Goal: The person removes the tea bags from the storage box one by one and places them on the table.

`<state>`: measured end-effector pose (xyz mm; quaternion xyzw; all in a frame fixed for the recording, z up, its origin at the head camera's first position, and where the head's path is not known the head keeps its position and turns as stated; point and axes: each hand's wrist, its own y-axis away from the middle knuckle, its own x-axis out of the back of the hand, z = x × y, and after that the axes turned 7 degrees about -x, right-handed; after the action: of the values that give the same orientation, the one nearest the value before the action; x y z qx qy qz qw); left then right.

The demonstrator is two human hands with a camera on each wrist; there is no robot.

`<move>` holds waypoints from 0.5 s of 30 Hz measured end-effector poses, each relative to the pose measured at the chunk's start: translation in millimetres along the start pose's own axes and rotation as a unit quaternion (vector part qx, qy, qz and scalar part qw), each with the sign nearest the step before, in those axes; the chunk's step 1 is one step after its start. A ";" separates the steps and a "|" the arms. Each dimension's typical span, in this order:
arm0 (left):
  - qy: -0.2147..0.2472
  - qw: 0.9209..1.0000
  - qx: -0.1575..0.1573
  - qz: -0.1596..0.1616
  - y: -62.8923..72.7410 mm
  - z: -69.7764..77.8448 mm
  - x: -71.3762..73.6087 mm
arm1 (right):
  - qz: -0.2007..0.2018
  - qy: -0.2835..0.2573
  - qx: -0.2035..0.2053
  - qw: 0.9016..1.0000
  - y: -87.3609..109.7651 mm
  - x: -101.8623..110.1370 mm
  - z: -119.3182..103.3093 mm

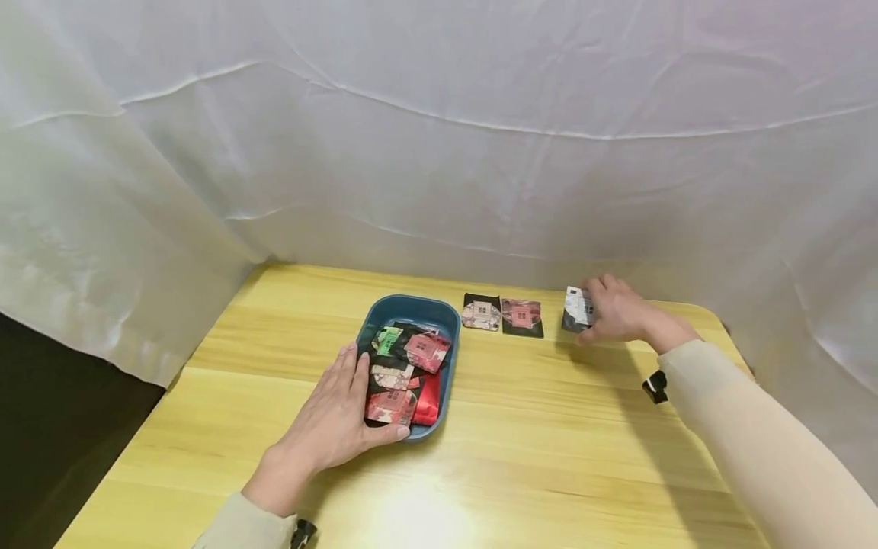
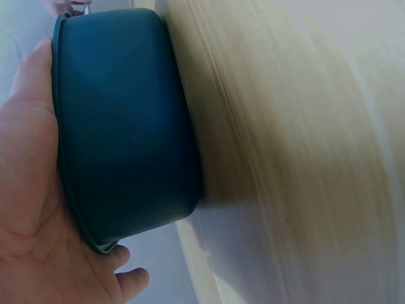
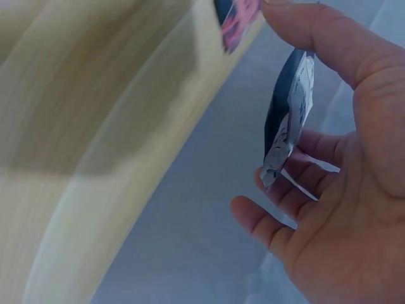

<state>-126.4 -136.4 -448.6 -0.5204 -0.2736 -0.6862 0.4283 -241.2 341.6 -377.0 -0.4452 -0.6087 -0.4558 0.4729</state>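
One blue bin [image 1: 413, 309] on the tabletop [image 1: 521, 427], and your two hands at work around it. Packets inside the bin: at least five, overlapping, so an exact count cannot be had; you can pick out one green-labelled packet [image 1: 386, 340], one pink-labelled packet [image 1: 427, 351], one cream-labelled packet [image 1: 391, 375], one red-labelled packet [image 1: 391, 406] and one plain red packet [image 1: 428, 399]. Outside it, three: a pale-labelled packet [image 1: 482, 313] flat just right of the bin, a dark red packet [image 1: 522, 317] flat next along, and one white-and-black packet [image 1: 580, 308], farthest right of the bin, in your grasp. Your left hand [image 1: 325, 419] lies spread against the bin's left side, fingers straight along the rim, thumb reaching along the near end; palm touches the rim, nothing pinched. Your right hand [image 1: 620, 311], well right of the bin, is part-closed, the white-and-black packet tilted between thumb and fingers; whether that packet touches the tabletop, you cannot tell. White cloth [image 1: 480, 191] hangs beyond the bin.
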 end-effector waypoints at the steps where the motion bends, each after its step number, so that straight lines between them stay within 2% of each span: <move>1: -0.001 1.000 -0.001 0.001 0.3 -0.7 0.2 | -0.004 0.003 -0.003 1.000 -2.3 -0.2 2.6; 9: 0.001 1.000 -0.005 0.002 0.2 -1.9 -0.4 | -0.052 -0.009 -0.028 0.998 -25.0 -12.6 10.9; 15: 0.001 1.000 -0.006 0.004 -0.1 -1.4 0.1 | -0.095 -0.039 -0.060 0.993 -39.0 -22.3 8.0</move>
<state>-127.1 -137.4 -449.0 -0.5233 -0.2668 -0.6865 0.4286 -277.1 339.6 -405.2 -0.4302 -0.6377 -0.5170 0.3756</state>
